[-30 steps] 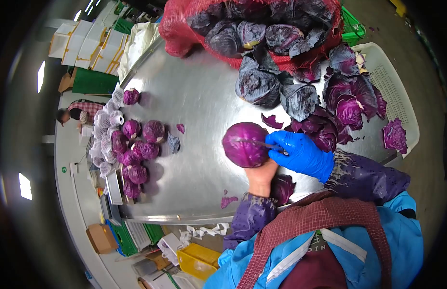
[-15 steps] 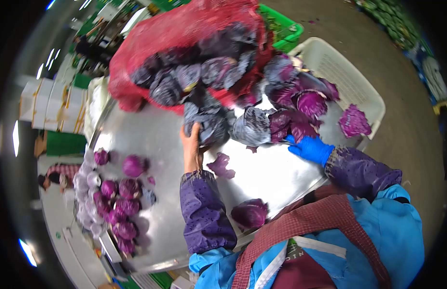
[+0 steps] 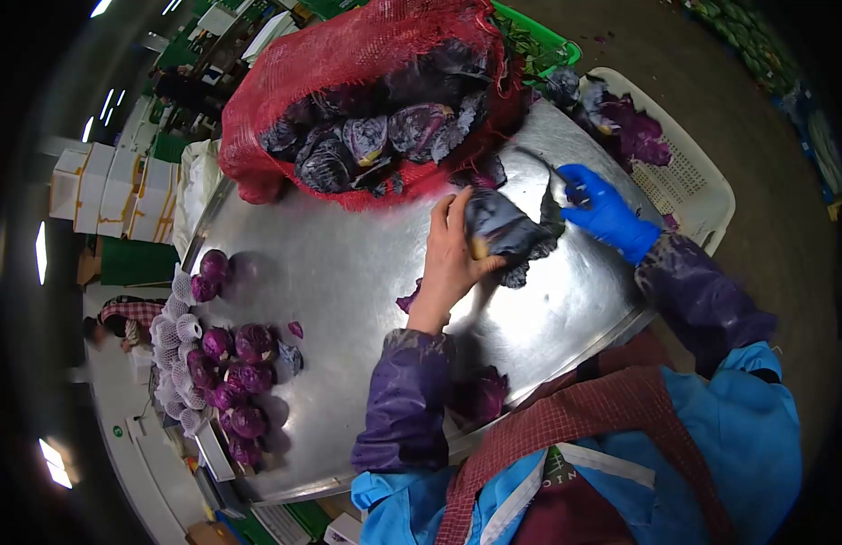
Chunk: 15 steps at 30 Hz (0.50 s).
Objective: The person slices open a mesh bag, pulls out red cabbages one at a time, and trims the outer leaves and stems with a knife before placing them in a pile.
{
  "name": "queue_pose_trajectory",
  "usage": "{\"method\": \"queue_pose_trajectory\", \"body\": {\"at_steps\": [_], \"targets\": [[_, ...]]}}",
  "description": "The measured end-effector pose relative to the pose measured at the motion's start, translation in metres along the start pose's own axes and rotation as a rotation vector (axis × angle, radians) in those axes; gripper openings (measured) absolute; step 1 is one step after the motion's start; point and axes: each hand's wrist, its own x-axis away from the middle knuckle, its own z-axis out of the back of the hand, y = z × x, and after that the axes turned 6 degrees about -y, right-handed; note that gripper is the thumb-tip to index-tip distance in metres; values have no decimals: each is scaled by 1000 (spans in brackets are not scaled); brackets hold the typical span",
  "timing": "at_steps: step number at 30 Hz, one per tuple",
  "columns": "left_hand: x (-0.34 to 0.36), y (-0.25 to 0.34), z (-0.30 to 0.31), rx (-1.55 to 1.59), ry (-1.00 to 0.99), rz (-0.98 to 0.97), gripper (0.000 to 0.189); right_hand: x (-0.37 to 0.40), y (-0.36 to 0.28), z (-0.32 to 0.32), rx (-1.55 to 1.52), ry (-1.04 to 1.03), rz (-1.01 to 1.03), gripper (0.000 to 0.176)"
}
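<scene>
My bare left hand (image 3: pixel 453 254) is closed round a dark cabbage (image 3: pixel 501 225) with loose outer leaves, held above the metal table (image 3: pixel 348 263). To its right is my right hand (image 3: pixel 607 209) in a blue glove, its fingers curled beside a hanging leaf; whether they hold anything is hidden. Beyond my hands lies a red mesh sack (image 3: pixel 303 73), its mouth showing several dark cabbages (image 3: pixel 366 136). Peeled purple cabbages (image 3: pixel 248 377) sit in a group on the table's left side.
White foam nets (image 3: pixel 178 336) line the left edge. A pale basket (image 3: pixel 689 186) holding purple leaves (image 3: pixel 639 132) stands right, a green crate (image 3: pixel 562 53) behind it. Near my body lies a purple cabbage piece (image 3: pixel 480 395). White boxes (image 3: pixel 121 195) and people (image 3: pixel 130 318) are farther left.
The cabbage in my left hand has come up and right, off the table. Leaves that lay by my right hand have left the table; more are in the basket. My right hand has moved up.
</scene>
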Motion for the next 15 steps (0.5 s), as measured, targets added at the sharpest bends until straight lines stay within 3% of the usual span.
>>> {"method": "queue_pose_trajectory", "body": {"at_steps": [1, 3, 4, 6, 8, 11, 13, 15], "targets": [[1, -3, -4, 1, -1, -1, 92, 1, 0, -7, 80, -108, -58, 49], [-1, -9, -14, -129, -220, -72, 98, 3, -14, -14, 282, -243, -87, 50], [-5, -9, -18, -131, -225, -82, 98, 8, -10, -17, 283, -232, -88, 50], [-15, -6, -31, -110, -159, -33, 103, 20, 1, -24, 344, -29, 236, 48], [-25, -5, -44, -193, -150, -18, 106, 27, 4, -16, 478, 67, 244, 48], [-43, -2, -60, -276, -20, 107, 107, 36, -34, 0, 503, -43, 95, 49], [-58, 11, -64, -331, -57, 175, 110, 38, -49, 7, 751, -338, -177, 47], [-72, 19, -67, -395, -99, 291, 114, 38, -37, 10, 854, -303, -98, 46]]}}
